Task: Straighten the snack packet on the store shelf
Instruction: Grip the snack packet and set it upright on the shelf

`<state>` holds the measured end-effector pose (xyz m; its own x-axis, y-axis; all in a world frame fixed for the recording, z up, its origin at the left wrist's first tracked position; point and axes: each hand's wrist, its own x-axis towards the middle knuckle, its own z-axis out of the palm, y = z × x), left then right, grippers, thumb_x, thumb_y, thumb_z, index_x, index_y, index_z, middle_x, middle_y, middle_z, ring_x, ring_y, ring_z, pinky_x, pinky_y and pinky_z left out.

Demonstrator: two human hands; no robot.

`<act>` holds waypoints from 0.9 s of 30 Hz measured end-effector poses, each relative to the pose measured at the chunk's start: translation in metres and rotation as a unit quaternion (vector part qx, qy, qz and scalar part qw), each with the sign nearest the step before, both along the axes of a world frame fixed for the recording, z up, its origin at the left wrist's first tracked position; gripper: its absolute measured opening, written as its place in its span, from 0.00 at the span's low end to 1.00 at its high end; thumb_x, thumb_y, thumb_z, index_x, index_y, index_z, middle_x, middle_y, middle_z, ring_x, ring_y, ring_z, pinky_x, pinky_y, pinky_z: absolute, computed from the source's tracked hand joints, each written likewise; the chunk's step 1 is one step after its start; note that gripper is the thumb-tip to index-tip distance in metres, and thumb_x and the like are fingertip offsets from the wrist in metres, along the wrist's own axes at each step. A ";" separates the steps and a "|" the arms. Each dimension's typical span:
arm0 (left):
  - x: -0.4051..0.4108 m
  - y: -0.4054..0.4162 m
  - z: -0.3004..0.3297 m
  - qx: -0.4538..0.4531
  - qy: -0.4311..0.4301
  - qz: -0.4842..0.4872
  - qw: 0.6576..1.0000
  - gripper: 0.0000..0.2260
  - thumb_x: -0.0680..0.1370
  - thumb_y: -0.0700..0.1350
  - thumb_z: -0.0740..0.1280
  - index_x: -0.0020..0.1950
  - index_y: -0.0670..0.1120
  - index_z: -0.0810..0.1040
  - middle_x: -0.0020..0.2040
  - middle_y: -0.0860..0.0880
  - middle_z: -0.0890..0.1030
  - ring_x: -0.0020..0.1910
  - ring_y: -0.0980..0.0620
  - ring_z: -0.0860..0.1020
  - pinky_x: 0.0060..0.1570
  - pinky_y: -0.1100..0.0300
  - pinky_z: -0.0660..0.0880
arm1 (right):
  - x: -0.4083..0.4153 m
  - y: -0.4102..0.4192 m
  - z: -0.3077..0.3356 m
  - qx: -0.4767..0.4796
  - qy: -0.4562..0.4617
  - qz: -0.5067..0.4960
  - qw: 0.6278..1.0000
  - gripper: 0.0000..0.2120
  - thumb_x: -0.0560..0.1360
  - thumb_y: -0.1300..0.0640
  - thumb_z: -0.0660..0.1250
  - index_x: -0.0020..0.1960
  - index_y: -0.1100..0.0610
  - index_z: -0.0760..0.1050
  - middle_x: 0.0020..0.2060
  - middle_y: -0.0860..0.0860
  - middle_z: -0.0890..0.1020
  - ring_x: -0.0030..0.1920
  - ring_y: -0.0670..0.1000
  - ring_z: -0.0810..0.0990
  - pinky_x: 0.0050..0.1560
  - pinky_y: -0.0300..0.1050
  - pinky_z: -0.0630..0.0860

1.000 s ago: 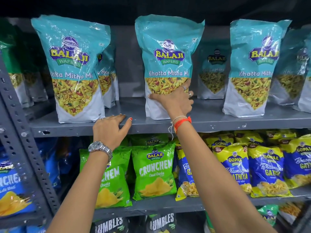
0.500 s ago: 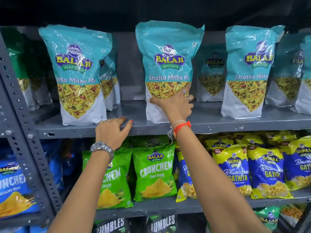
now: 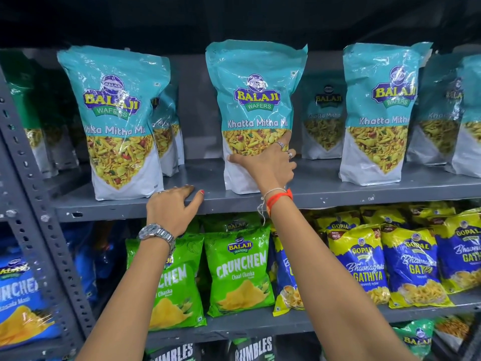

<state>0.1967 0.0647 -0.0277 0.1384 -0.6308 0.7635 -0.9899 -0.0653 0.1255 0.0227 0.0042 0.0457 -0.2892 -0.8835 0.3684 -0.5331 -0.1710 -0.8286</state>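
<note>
A teal and white Balaji Khatta Mitha Mix packet [image 3: 256, 100] stands upright in the middle of the grey upper shelf [image 3: 338, 196]. My right hand [image 3: 268, 165] is spread flat against the packet's lower front, thumb across its left side and fingers reaching round its right edge. My left hand [image 3: 173, 208] rests on the shelf's front lip, to the lower left of the packet, fingers apart and holding nothing. A watch is on my left wrist and a red thread on the right.
Matching teal packets stand left [image 3: 118, 121] and right [image 3: 378, 113] on the same shelf, with more behind. Green Crunchem bags [image 3: 239, 272] and yellow-blue Gopal bags [image 3: 364, 259] fill the shelf below. A perforated grey upright [image 3: 33, 194] rises at the left.
The view has tilted so the shelf sits lower in the frame. My right hand's fingers have spread a little wider over the packet. My left hand stays on the shelf lip.
</note>
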 end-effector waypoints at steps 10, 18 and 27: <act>-0.001 0.002 0.000 -0.005 0.009 -0.006 1.000 0.28 0.70 0.62 0.51 0.51 0.47 0.82 0.47 0.43 0.84 0.44 0.42 0.81 0.41 0.54 0.74 | 0.002 -0.001 -0.002 -0.012 0.001 -0.007 1.000 0.67 0.54 0.33 0.78 0.78 0.56 0.42 0.68 0.62 0.67 0.65 0.65 0.70 0.59 0.58 0.72; -0.001 0.003 0.001 -0.006 0.002 -0.012 1.000 0.27 0.71 0.62 0.50 0.51 0.48 0.82 0.47 0.44 0.85 0.43 0.42 0.81 0.39 0.55 0.74 | 0.003 -0.002 -0.002 -0.013 0.005 -0.008 1.000 0.67 0.54 0.33 0.78 0.78 0.56 0.42 0.68 0.62 0.67 0.66 0.65 0.69 0.59 0.59 0.72; 0.001 0.000 -0.001 -0.009 0.003 -0.020 1.000 0.27 0.71 0.62 0.51 0.50 0.47 0.82 0.46 0.43 0.85 0.43 0.42 0.81 0.40 0.54 0.74 | -0.001 0.000 -0.007 -0.027 0.006 -0.003 1.000 0.70 0.53 0.29 0.76 0.78 0.56 0.39 0.70 0.62 0.63 0.68 0.66 0.66 0.61 0.63 0.70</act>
<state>0.1972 0.0648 -0.0284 0.1184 -0.6218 0.7742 -0.9909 -0.0242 0.1322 0.0219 0.0045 0.0388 -0.2892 -0.8611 0.4182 -0.5439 -0.2117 -0.8120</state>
